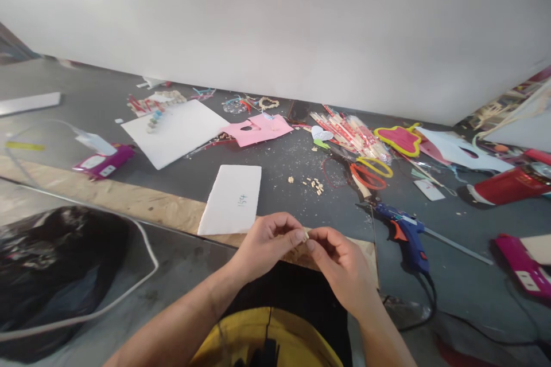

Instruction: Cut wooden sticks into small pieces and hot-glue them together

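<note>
Just over the table's near edge, my left hand [275,243] and my right hand [338,255] meet at the fingertips. Both pinch a small pale piece [305,237], which looks like the little cut wooden bits on the table; the fingers partly cover it. Beyond my hands lie a loose group of pale cut bits [317,186] and a separate small cluster [291,179]. A white paper card [235,198] with handwriting rests left of them. Scissors with orange handles [368,176] lie to the right, near a blue hot glue gun [407,232].
Red-and-white sticks [348,135], pink cut paper [267,128] and a white sheet [181,129] lie toward the wall. A red can [512,183] is on its side at right. Magenta power strips sit at left [105,161] and right [523,266]. A black bag [64,275] is at lower left.
</note>
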### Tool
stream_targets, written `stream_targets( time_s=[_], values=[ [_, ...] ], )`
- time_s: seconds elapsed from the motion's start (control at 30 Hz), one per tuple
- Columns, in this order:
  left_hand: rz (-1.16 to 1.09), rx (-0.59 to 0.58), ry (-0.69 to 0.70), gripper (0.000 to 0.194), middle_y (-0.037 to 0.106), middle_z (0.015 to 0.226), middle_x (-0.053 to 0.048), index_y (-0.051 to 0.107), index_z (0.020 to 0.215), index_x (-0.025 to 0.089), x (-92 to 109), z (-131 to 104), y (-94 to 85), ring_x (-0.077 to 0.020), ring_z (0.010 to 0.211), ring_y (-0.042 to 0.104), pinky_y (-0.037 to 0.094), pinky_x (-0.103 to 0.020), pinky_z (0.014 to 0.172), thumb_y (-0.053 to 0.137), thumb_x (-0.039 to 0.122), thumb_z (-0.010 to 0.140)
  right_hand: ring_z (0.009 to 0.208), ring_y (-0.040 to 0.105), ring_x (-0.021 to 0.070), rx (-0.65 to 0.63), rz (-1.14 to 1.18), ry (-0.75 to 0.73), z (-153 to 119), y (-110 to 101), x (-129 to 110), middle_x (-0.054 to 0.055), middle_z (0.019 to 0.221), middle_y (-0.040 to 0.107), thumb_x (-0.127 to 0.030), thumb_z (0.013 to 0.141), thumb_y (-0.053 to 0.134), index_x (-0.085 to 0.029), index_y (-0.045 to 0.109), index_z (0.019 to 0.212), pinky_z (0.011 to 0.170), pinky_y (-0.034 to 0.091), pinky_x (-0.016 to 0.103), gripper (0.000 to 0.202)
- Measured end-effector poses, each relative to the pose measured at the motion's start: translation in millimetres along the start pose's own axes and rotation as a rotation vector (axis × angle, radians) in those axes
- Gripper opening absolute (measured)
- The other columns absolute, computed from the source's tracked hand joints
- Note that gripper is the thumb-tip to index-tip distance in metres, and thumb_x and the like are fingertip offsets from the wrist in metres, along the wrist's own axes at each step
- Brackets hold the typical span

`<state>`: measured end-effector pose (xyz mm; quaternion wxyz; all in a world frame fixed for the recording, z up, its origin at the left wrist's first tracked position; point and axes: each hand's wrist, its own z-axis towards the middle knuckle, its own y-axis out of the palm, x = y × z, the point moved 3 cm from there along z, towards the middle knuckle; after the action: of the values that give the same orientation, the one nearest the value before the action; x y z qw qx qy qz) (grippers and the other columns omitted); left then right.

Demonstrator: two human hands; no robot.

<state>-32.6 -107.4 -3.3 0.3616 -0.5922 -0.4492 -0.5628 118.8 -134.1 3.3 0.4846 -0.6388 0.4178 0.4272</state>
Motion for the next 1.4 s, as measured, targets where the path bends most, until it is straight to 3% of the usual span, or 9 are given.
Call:
stream_targets(
  time_s=[0.2,0.53,0.77,1.03,1.23,1.4],
  values=[
    [-0.156,0.028,-0.034,0.023,0.062,0.068,-0.001,0.060,0.073,0.013,-4,0,3.6,-0.0102,0.063,0.054,0.042,-0.021,0.061,0.066,0.034,0.079,0.072,0.064,0.0162,0.044,-0.034,-0.036,0,1,-2,0.002,0.074,0.067,-0.044,0.085,0.055,-0.020,0.065,0.094,0.065,0.052,0.024,0.028],
    [0.042,-0.020,-0.015,0.025,0.064,0.074,-0.003,0.065,0.079,0.012,1,1,-0.8,-0.0122,0.069,0.056,0.043,-0.022,0.064,0.059,0.036,0.084,0.074,0.064,0.0172,-0.031,0.062,-0.002,0,2,2,0.003,0.076,0.068,-0.042,0.086,0.054,-0.020,0.066,0.094,0.068,0.054,0.026,0.027],
    [0.038,-0.059,-0.068,0.023,0.059,0.066,0.001,0.063,0.076,0.013,-1,2,-0.8,-0.0091,0.060,0.051,0.039,-0.019,0.056,0.061,0.035,0.082,0.075,0.064,0.0177,-0.068,0.020,0.012,-1,3,1,0.002,0.078,0.068,-0.044,0.087,0.052,-0.021,0.065,0.092,0.070,0.053,0.027,0.027],
    [0.025,-0.064,-0.090,0.022,0.059,0.067,0.000,0.062,0.076,0.013,-2,2,-0.2,-0.0101,0.061,0.052,0.040,-0.021,0.058,0.060,0.034,0.082,0.076,0.063,0.0176,-0.066,-0.004,0.012,-1,3,3,0.002,0.078,0.067,-0.044,0.087,0.051,-0.022,0.064,0.092,0.068,0.051,0.025,0.026],
    [0.124,-0.010,0.034,0.017,0.065,0.083,-0.003,0.063,0.093,0.016,1,0,-0.9,-0.0145,0.078,0.059,0.046,-0.025,0.071,0.056,0.029,0.085,0.062,0.058,0.0140,0.058,0.064,0.020,1,-2,4,-0.001,0.061,0.058,-0.045,0.084,0.057,-0.020,0.065,0.090,0.057,0.047,0.022,0.026],
    [0.470,0.050,0.221,0.018,0.067,0.091,-0.001,0.065,0.096,0.022,8,-3,1.8,-0.0163,0.088,0.058,0.044,-0.028,0.081,0.064,0.019,0.078,0.059,0.057,0.0127,0.041,0.319,0.074,2,4,10,-0.001,0.066,0.061,-0.045,0.080,0.063,-0.021,0.066,0.088,0.057,0.048,0.023,0.026]
  ],
)
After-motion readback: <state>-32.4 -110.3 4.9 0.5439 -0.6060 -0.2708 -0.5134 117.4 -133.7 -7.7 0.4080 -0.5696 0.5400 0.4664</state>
